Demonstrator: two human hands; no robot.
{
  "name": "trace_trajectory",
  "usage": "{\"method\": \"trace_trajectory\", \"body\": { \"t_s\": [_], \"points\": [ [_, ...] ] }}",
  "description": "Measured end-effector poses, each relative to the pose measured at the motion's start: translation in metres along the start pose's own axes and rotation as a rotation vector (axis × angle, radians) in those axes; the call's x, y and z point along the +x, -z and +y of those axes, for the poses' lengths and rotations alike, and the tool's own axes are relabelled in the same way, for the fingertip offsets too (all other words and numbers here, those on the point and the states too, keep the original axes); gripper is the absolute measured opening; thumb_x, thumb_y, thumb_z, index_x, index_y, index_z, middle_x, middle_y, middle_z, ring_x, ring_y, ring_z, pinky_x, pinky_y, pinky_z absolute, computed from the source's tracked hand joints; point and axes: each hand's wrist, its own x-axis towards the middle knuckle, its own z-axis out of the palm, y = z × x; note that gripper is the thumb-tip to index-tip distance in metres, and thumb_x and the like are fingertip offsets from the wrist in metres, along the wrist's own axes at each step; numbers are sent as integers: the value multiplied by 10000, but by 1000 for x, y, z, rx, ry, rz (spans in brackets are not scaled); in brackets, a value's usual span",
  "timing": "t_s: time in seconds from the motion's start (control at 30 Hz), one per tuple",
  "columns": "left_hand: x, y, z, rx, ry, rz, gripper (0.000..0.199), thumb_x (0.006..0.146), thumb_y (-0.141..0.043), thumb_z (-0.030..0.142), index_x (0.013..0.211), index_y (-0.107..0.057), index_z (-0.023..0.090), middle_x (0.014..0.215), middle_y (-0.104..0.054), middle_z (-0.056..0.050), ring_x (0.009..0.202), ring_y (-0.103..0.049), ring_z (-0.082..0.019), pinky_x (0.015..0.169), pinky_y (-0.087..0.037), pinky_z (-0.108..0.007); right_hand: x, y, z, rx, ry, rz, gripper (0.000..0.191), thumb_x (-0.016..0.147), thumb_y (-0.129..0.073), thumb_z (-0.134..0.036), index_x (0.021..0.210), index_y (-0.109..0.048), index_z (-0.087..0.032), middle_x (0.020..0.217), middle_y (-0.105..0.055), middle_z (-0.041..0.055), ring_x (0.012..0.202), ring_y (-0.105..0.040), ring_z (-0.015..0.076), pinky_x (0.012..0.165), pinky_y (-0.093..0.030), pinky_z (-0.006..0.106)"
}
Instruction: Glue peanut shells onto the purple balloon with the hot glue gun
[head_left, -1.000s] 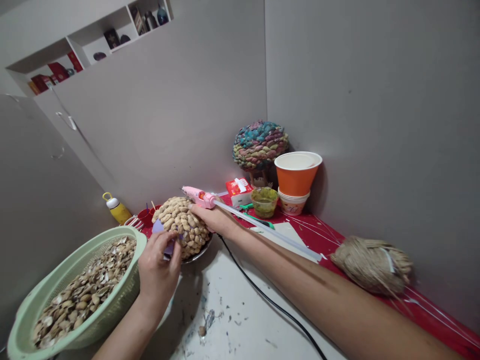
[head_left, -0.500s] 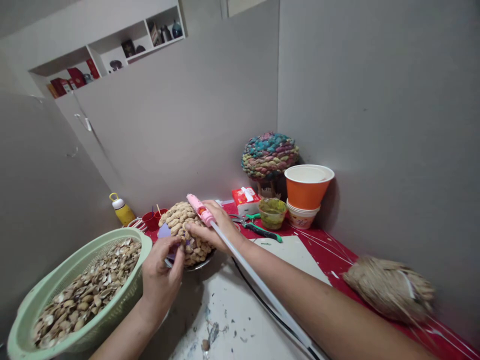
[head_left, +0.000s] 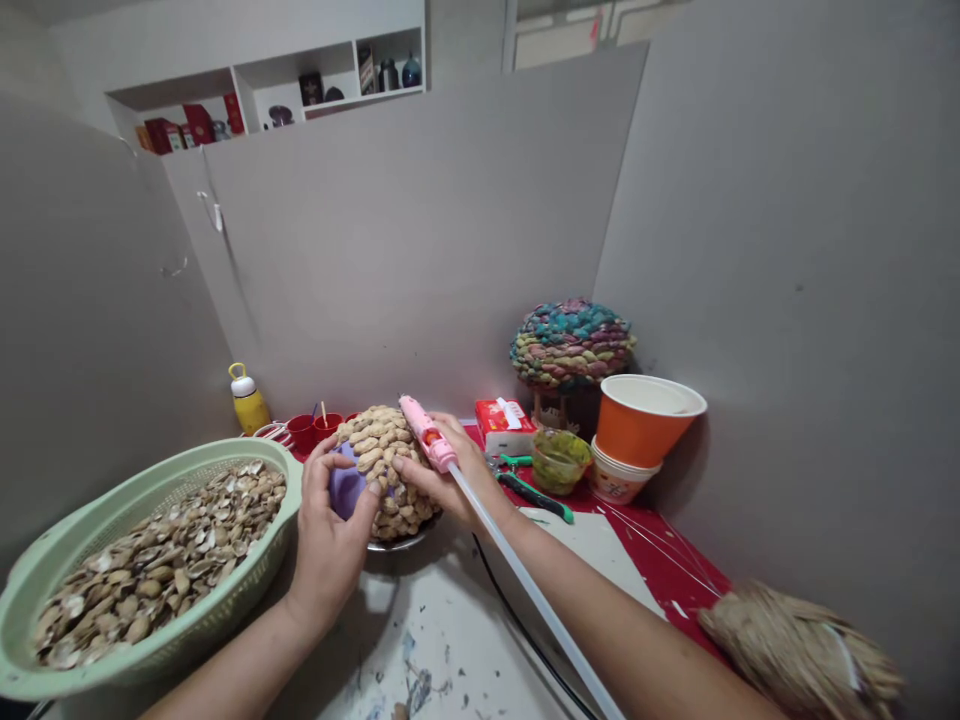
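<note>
Evidently, everything centres on the dome [head_left: 382, 440], which is covered in peanut shells except for a purple patch [head_left: 346, 487] on its left side. It sits in a shallow metal dish [head_left: 401, 546], presumably so that its rounded underside won't roll. Left hand [head_left: 334, 525] lies spread against the dome, fingers over the purple patch and thumb at the edge of the shells, likely steadying it; nothing pinched can be made out. Right hand [head_left: 454, 470] is wrapped around a pink glue gun [head_left: 431, 437], its thumb resting on the dome. The nozzle points up and away, perhaps to keep the hot tip clear of the skin, and a long glue stick [head_left: 521, 580] trails back over the forearm. The gun's handle is hidden.

Left of the dome stands a green colander [head_left: 289, 500] of loose shells [head_left: 150, 590], probably there for easy reach by the left hand. To the dome's right lie pliers [head_left: 540, 497], a red-and-white tissue pack [head_left: 504, 425] and stacked paper cups [head_left: 626, 470]. The pack and the cups carry printing, too small to read; no brand is legible.
</note>
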Motion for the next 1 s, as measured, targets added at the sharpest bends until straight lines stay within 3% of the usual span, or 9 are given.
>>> {"method": "trace_trajectory", "body": {
  "t_s": [0.33,1.0],
  "points": [
    [3,-3,-1,-119,108,-55,220,814,-634,242,995,-508,247,1382,-514,-87,1291,-480,-262,1118,-316,-505,-1,-3,2,3,12,25,360,763,-697,-437,999,-629,-174,1127,-566,106,1057,-573,250,971,-451,379],
    [3,-4,-5,-41,-14,-33,216,820,-630,227,1003,-517,249,1349,-536,-87,1268,-492,-258,1102,-334,-502,-5,-2,-10,-38,25,-30,372,766,-731,-429,990,-604,-160,1173,-520,137,1109,-552,268,995,-446,378]
  ]
}}
